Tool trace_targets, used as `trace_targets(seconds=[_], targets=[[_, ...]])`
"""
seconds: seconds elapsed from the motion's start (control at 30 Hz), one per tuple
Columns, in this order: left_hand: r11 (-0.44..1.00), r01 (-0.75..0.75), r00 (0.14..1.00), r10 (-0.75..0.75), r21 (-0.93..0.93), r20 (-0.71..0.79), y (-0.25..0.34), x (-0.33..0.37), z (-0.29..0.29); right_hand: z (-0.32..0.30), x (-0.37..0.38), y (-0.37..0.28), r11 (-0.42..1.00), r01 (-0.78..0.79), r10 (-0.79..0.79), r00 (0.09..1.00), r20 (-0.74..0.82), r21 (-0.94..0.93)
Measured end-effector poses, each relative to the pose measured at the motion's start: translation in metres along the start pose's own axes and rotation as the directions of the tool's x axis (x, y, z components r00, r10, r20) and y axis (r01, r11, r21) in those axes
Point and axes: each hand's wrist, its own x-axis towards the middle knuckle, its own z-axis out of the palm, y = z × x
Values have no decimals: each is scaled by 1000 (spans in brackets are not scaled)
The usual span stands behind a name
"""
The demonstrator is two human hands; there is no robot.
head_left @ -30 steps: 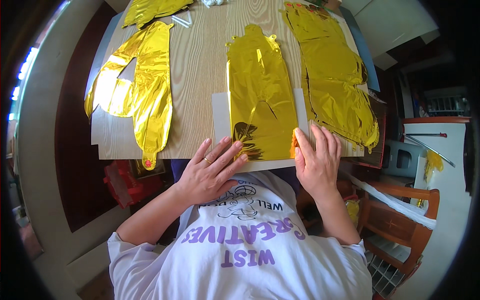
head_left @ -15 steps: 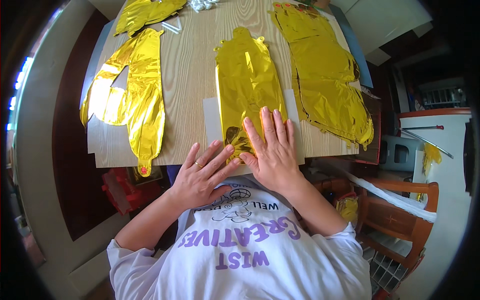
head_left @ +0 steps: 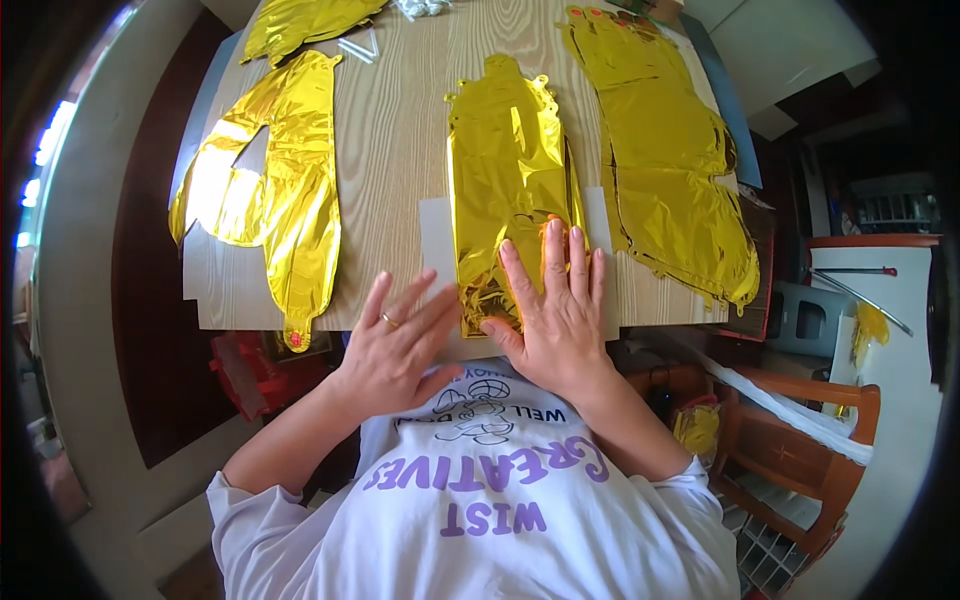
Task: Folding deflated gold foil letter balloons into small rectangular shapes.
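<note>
Right hand (head_left: 553, 318) lies flat, fingers spread, on the middle foil balloon (head_left: 510, 180); left hand (head_left: 393, 345) beside it, seemingly on the table (head_left: 390, 150). Smooth outward with even pressure.

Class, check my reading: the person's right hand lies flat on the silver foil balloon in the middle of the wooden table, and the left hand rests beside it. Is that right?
One thing is wrong: the foil balloon is gold, not silver, as the head view shows. The right hand does lie flat on it in the middle of the wooden table, and the left hand rests beside it.
</note>
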Motion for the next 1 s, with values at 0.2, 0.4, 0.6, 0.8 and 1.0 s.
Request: trace_targets(seconds=[0.2,0.4,0.6,0.8,1.0], targets=[[977,-166,975,143,-134,-167,9,48,-8,-4,2,-4,998,-33,34,999,21,-53],[998,-50,978,42,-33,-203,-42,95,10,-2,1,-4,999,-43,43,999,-14,-21],[989,-141,970,149,53,-194,-53,133,2,-7,-1,4,991,18,-11,999,-52,130],[905,-389,918,365,-171,-158,-35,158,24,-43,-25,16,974,140,-64,923,-379,177],[855,-483,874,459,-189,-162,-21,163,23,-24,-54,25,992,97,-73,958,-278,75]])
